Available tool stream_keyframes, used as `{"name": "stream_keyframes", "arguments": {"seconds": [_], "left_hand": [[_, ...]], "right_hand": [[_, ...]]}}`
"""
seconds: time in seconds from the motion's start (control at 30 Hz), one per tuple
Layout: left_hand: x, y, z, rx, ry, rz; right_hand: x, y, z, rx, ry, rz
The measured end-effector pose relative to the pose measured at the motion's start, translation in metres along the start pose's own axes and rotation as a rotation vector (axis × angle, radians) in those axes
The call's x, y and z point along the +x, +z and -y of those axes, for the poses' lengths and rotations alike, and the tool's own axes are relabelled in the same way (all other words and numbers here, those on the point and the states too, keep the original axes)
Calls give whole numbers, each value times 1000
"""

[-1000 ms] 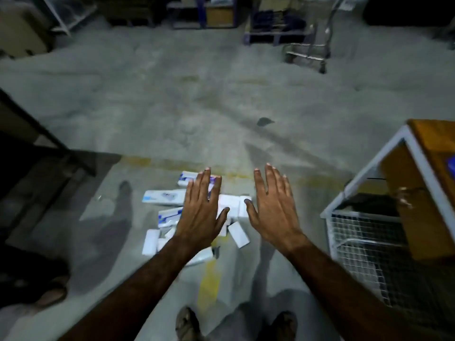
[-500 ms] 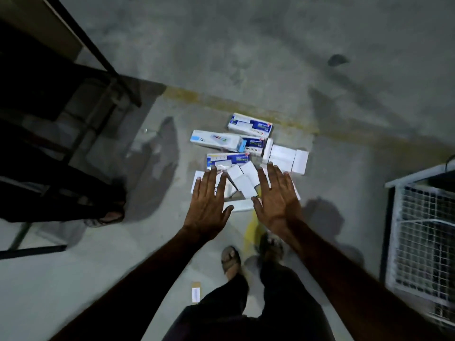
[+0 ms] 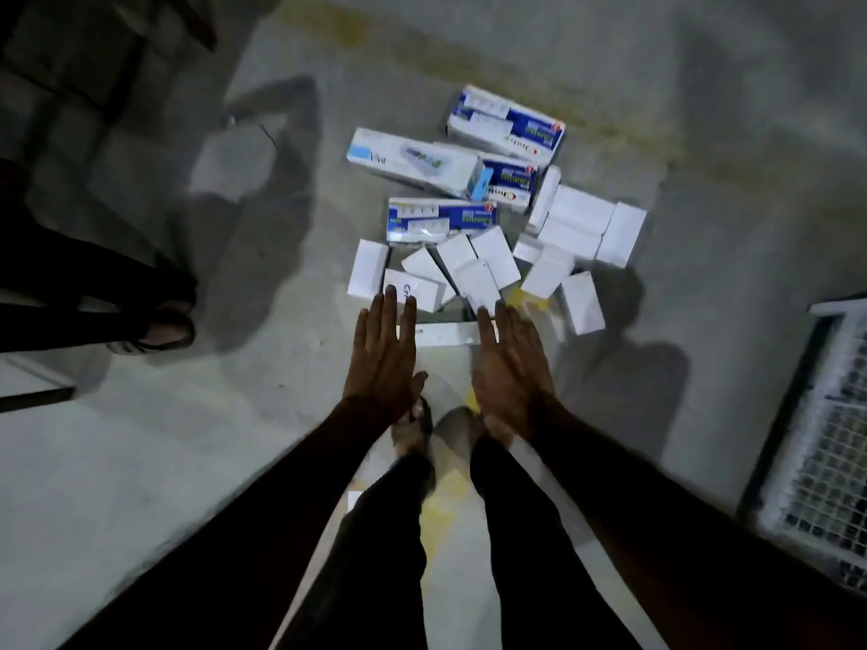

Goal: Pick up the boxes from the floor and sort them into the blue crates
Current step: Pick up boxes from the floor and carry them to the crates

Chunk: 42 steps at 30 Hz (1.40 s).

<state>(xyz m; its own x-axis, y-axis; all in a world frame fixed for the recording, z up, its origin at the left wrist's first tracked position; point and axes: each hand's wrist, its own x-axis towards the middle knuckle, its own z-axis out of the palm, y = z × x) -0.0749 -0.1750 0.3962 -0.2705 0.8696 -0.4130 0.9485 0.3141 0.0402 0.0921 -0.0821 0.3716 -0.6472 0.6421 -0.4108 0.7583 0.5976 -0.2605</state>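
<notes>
Nearest the camera, the person's own sandalled feet [image 3: 434, 431] stand just short of the pile of boxes [image 3: 488, 218] on the concrete floor [image 3: 703, 110], and everything else is best placed from that pile. Both arms reach down toward its near edge. The left hand [image 3: 384, 354] is flat, fingers straight and close together, holding nothing; its fingertips overlap the near-left small white box [image 3: 413, 289] in the view, though contact cannot be told. The right hand [image 3: 509, 363] is likewise flat and empty, its fingertips at the long white box [image 3: 445, 331] lying across the pile's near edge.

Within the pile, small plain white boxes crowd the near and right side (several overlap or lean on one another), while the longer blue-and-white printed boxes [image 3: 504, 126] lie at the far side.

The step in hand looks like the first pick. Done well, it would mean curling the fingers round one near box, or squeezing a few between both palms, taking the loose top ones first so the leaning ones do not slide.

Right of the pile stands a white wire-mesh cage [image 3: 825, 438]; left of it, another person's foot [image 3: 155, 328]. No blue crate is in view.
</notes>
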Motion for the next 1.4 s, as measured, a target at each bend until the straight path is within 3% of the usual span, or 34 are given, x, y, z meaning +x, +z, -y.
{"name": "stream_keyframes", "arguments": {"seconds": [0.43,0.6,0.73,0.97,1.13,1.4], "left_hand": [[154,329,63,0,35,230],[188,384,76,81,80,265],[188,396,79,134,91,211],[148,303,74,142,191,77],[114,141,69,110,277,-75],[50,-138,21,163,387,-384]], "right_hand": [[175,308,-67,-103,-55,172],[205,367,-80,-180,-58,140],[203,372,-79,-265,-49,33],[149,287,-60,-279,20,-81],[90,144,-31,-200,176,-177],[-29,-127,9,-245,243,-434]]}}
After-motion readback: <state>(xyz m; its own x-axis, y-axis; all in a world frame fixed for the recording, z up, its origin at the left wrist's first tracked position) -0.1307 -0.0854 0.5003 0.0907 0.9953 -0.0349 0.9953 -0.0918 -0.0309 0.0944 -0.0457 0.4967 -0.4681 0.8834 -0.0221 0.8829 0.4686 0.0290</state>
